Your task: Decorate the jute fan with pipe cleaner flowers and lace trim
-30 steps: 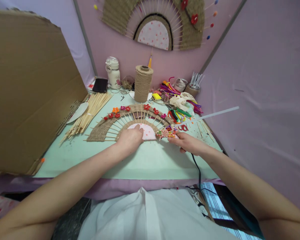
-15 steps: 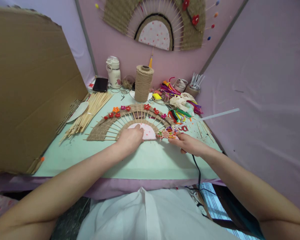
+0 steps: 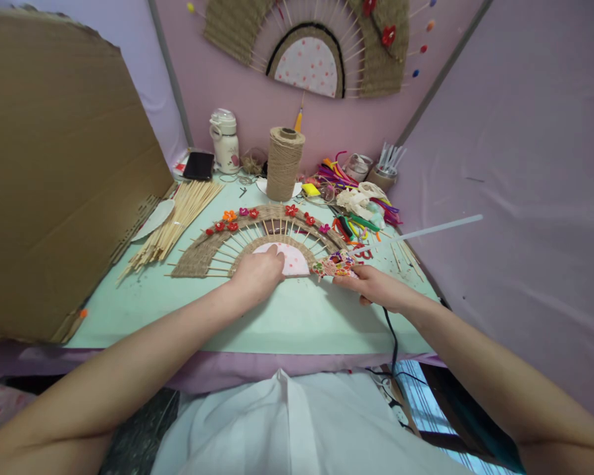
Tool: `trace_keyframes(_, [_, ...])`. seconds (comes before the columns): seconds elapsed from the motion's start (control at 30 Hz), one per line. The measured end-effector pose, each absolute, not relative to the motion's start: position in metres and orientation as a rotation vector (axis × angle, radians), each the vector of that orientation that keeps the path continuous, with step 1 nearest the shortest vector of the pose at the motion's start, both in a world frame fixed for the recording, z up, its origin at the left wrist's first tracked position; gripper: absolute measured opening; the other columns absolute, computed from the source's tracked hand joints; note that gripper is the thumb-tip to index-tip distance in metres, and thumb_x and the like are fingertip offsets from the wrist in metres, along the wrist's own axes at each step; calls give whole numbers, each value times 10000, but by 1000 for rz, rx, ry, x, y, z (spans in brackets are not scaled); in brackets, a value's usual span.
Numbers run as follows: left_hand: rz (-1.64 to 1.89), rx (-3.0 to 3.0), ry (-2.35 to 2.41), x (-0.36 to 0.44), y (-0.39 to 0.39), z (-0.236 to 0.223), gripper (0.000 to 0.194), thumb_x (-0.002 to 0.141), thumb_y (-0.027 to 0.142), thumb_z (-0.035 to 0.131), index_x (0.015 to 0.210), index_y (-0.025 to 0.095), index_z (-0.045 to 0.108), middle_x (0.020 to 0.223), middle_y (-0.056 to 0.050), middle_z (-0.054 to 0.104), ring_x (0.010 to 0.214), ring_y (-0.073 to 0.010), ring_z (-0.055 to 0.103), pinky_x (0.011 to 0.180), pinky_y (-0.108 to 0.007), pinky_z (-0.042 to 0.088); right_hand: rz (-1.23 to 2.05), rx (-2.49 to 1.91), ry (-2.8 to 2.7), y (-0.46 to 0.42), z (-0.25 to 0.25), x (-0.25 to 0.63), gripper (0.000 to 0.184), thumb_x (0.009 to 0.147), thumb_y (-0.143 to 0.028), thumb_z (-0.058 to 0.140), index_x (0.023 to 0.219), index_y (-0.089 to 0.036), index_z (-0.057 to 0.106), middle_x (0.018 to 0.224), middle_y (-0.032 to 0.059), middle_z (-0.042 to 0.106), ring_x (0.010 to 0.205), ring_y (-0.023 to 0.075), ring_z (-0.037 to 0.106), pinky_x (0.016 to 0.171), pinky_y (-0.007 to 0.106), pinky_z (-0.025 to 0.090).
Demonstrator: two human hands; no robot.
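Observation:
A half-round woven fan (image 3: pixel 202 254) of jute and wooden sticks, with small red, orange and purple flowers along its rim, lies on the mint-green table (image 3: pixel 287 320). My left hand (image 3: pixel 255 274) presses on the fan's pink dotted centre (image 3: pixel 294 262), fingers curled down, thumb on the card. My right hand (image 3: pixel 376 285) is closed on a flower-patterned glue gun (image 3: pixel 332 265), its tip at the fan's lower right corner. A long clear glue stick (image 3: pixel 435 227) juts out to the right. A black cord (image 3: pixel 391 336) runs from the hand over the table's edge.
A big cardboard sheet (image 3: pixel 54 171) leans at the left. Bamboo sticks (image 3: pixel 178 218), a jute twine spool (image 3: pixel 283 165), a white bottle (image 3: pixel 225 142), a phone (image 3: pixel 198 166) and a heap of coloured pipe cleaners (image 3: pixel 356 204) fill the back. A finished fan (image 3: pixel 307 46) hangs on the wall.
My right hand has lowered the glue gun slightly toward the table at the fan's corner. My left hand has stayed on the pink centre.

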State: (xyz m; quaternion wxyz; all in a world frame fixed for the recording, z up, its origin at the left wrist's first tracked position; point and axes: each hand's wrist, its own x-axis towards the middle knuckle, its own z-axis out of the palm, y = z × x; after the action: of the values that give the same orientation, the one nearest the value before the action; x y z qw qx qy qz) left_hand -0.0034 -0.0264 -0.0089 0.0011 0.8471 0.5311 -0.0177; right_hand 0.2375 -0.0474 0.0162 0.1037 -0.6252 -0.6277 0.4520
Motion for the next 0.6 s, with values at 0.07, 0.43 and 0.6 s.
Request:
trace_keyframes(0.07, [-61,2654,1660,-3,-26,-9,316,891,305,460,1095,96,582,1086,-155,593,924,-259,623,766,-348,470,1371,-1816,-1810,-46,12,241,392,741,-555,610,697,-195,461,639,-47,312,545,86,380,443,199,366])
trace_keyframes(0.43, [-49,2691,1655,-4,-26,-10,298,886,312,480,1059,97,593,1066,-146,605,891,-254,631,742,-341,472,1472,-1738,-1636,-39,-1,245,407,677,-544,677,749,-183,501,650,-35,382,577,88,361,424,185,327])
trace_keyframes(0.6, [-57,2695,1667,-4,-26,-12,299,891,317,461,1040,99,601,1088,-150,602,881,-250,630,729,-341,476,1437,-1754,-1669,-40,-5,243,365,735,-528,641,739,-197,487,666,-27,384,560,90,376,440,202,373])
